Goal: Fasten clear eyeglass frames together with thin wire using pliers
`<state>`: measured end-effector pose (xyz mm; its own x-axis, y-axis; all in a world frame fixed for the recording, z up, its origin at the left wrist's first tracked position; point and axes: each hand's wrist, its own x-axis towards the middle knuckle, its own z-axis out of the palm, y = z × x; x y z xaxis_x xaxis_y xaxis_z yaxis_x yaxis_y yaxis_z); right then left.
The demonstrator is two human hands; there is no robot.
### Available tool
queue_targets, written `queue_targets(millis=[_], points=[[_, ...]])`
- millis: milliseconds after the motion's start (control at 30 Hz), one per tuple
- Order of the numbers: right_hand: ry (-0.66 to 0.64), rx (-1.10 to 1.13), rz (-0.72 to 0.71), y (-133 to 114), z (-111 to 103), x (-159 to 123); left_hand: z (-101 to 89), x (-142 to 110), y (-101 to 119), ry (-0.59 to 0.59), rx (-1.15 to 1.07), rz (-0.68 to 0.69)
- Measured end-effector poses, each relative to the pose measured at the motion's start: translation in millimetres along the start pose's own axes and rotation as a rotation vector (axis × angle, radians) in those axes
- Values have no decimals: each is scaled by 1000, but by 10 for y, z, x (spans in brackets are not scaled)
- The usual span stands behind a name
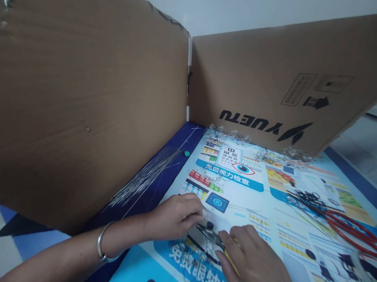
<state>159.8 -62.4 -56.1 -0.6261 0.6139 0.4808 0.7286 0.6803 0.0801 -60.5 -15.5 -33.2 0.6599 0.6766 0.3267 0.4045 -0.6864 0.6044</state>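
My right hand [253,257] is closed around a pair of pliers [213,236] with yellow handles. Their metal jaws point left, toward my left hand [182,215]. The fingers of that hand are pinched together just beyond the jaw tips; whatever they hold is too small to make out. A small black piece [209,225] sits by the jaws. Below the pliers, thin clear and wiry pieces [196,265] lie on the printed sheet [155,266].
Cardboard panels [91,101] stand at left and back. Beside the left one lies a bundle of thin metal wires [151,172], near a small green item [187,153]. Red-handled scissors [346,223] and black rings [309,197] are at right. Clear wiry pieces [230,135] line the back panel.
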Motion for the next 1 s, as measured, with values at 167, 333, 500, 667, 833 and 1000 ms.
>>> queue_targets(millis=[167, 333, 500, 667, 833, 1000], points=[[-5, 15, 21, -3, 0, -15, 4, -15, -15, -12, 18, -33], [-42, -17, 24, -8, 25, -52, -10, -23, -9, -40, 41, -52], [-61, -52, 8, -9, 46, -74, -19, -20, 16, -51, 65, -75], [-60, -55, 6, 1, 49, -71, -21, -15, 27, -63, 58, -93], [-44, -62, -9, 2, 58, -59, -16, -15, 31, -73, 57, -89], [-70, -68, -18, -8, 71, -62, -4, -6, 22, -65, 28, -98]])
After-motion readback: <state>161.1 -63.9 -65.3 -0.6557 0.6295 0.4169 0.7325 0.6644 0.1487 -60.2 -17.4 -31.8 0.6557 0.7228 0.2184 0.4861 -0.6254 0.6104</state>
